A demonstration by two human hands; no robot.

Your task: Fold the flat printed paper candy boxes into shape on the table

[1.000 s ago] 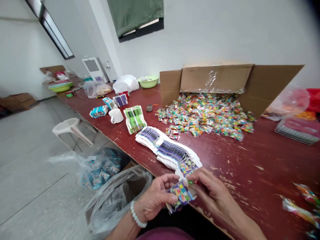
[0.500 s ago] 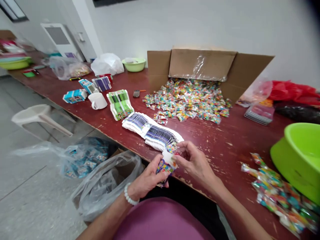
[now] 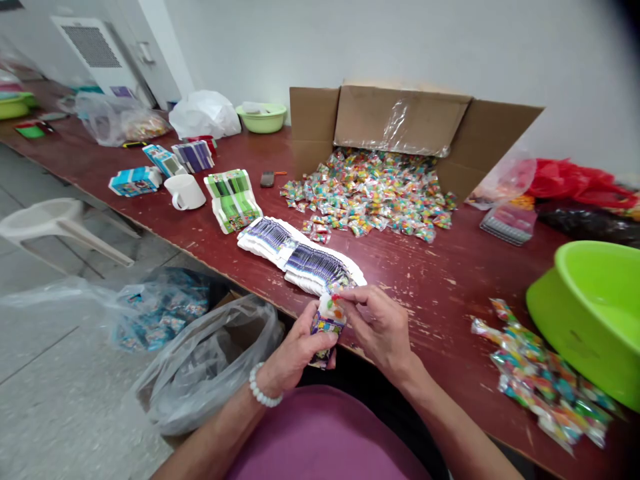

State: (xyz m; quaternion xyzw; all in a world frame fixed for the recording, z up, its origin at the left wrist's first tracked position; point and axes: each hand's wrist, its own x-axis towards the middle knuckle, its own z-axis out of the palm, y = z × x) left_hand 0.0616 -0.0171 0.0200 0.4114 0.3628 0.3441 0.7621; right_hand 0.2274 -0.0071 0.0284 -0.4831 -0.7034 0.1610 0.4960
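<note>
My left hand [image 3: 299, 348], with a beaded bracelet at the wrist, grips a small purple printed carton [image 3: 326, 328] whose white top flap stands up. Over the carton's mouth, my right hand [image 3: 384, 327] pinches a small clear packet of colourful candy [image 3: 334, 303] between thumb and fingers. The packet's lower part is against the flap; how far it sits inside I cannot tell. Just beyond both hands lies a long fanned row of flat purple cartons [image 3: 320, 268]. A heap of similar candy packets [image 3: 373, 193] spreads out farther back.
A cardboard box [image 3: 400, 119] lies open behind the heap. At right are a green basin [image 3: 575, 300] and more candy packets [image 3: 545, 380]. Green cartons [image 3: 233, 200] and a white mug [image 3: 186, 192] stand left. Below the table edge are a plastic-lined box [image 3: 210, 367] and a white stool [image 3: 65, 223].
The candy packet in my right hand has come over the carton's opening, against the raised flap. My left hand keeps its hold on the carton. The whole view has shifted slightly.
</note>
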